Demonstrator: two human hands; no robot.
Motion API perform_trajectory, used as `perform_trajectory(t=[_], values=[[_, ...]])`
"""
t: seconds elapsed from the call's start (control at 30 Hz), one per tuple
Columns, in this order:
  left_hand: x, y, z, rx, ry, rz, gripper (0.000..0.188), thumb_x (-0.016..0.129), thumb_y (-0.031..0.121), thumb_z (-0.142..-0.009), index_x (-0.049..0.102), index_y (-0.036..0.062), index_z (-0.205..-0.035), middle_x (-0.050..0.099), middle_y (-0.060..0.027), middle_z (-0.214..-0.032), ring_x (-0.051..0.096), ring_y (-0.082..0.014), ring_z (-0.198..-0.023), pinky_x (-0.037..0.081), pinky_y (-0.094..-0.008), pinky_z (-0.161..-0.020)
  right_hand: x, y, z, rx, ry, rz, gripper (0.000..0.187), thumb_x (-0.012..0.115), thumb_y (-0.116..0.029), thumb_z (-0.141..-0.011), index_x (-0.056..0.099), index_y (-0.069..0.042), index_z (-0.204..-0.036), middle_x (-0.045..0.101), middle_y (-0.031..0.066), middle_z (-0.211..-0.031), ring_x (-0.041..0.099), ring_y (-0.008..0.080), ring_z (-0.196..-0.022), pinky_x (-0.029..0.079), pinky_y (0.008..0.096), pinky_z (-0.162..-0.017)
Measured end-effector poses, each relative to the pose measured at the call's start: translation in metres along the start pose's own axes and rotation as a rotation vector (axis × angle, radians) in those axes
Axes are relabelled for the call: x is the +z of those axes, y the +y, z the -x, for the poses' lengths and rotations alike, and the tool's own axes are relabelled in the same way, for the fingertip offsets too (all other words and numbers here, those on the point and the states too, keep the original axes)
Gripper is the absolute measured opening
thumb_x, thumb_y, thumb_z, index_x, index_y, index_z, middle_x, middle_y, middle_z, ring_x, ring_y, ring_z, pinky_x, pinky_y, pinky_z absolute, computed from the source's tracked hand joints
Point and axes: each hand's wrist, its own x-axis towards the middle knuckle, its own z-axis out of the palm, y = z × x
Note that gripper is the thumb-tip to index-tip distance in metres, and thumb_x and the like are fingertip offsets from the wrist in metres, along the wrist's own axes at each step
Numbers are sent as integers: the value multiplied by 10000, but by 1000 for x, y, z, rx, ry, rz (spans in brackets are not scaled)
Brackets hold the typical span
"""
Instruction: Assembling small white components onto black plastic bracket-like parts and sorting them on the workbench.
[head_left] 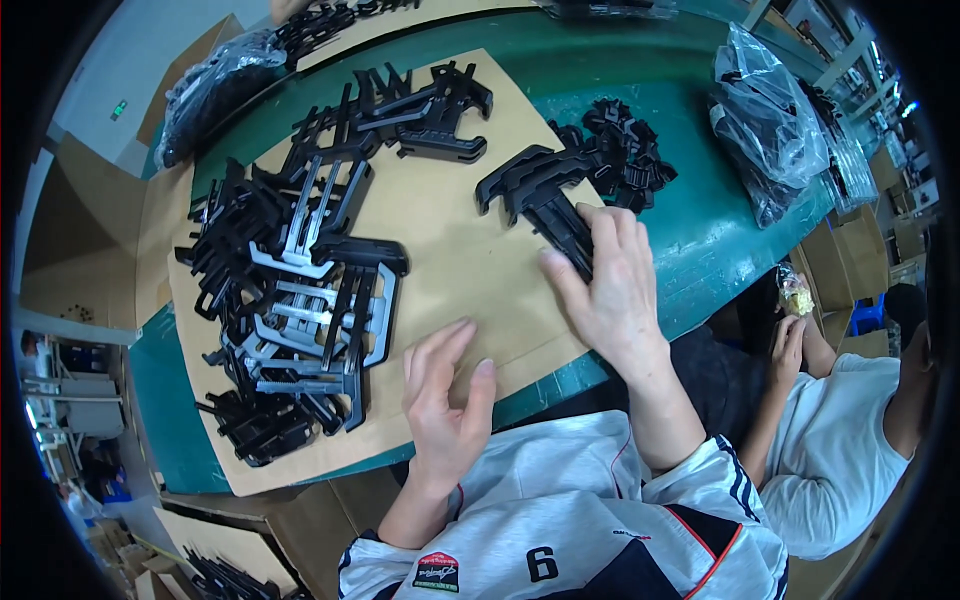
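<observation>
My right hand (617, 285) has its thumb and fingers around the stems of a few black plastic brackets (545, 195) with hooked ends, lying at the right edge of a cardboard sheet (450, 260). Just above the sheet's near edge, my left hand (440, 395) holds nothing, its thumb and fingers apart. To its left lies a large heap of black brackets (240, 235), with several grey brackets (315, 315) among them. More black brackets (430, 120) lie at the sheet's far end.
A pile of small black clips (625, 155) sits on the green table (690, 270) beyond my right hand. Clear plastic bags of dark parts stand at far right (768, 120) and far left (215, 85). Another person (830, 450) sits close on my right.
</observation>
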Motion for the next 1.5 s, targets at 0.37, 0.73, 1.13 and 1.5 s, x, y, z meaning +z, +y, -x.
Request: perform_trajectory(t=[0.37, 0.73, 1.13, 1.5], values=[[-2, 2, 4, -19, -29, -53, 329, 590, -14, -751, 604, -29, -1079, 597, -151, -1094, 544, -272, -968, 444, -333, -846, -4, 11, -14, -54, -210, -98, 406, 658, -101, -723, 527, 16, -1090, 512, 150, -930, 516, 299, -838, 437, 356, -784], [-2, 1, 4, -18, -33, -41, 324, 581, -12, -751, 604, -29, -1074, 599, -152, -1089, 538, -270, -962, 436, -338, -851, -13, 6, -27, -100, -337, 25, 319, 639, -42, -678, 527, 27, -969, 512, 162, -846, 545, 332, -824, 476, 388, -732], [-1, 2, 6, -9, -56, -94, 283, 540, 13, -805, 593, -27, -1080, 580, -149, -1101, 530, -252, -985, 419, -319, -865, -18, 3, -25, -81, -370, 29, 396, 625, -37, -666, 514, 26, -1041, 523, 164, -825, 550, 325, -729, 482, 380, -659], [-1, 4, 5, -8, -54, -147, 256, 543, 24, -817, 601, -24, -1062, 593, -141, -1080, 534, -255, -971, 419, -322, -860, -42, 77, -62, -124, -25, -66, 410, 584, -74, -682, 551, 36, -1076, 600, 175, -828, 565, 324, -701, 482, 379, -663]])
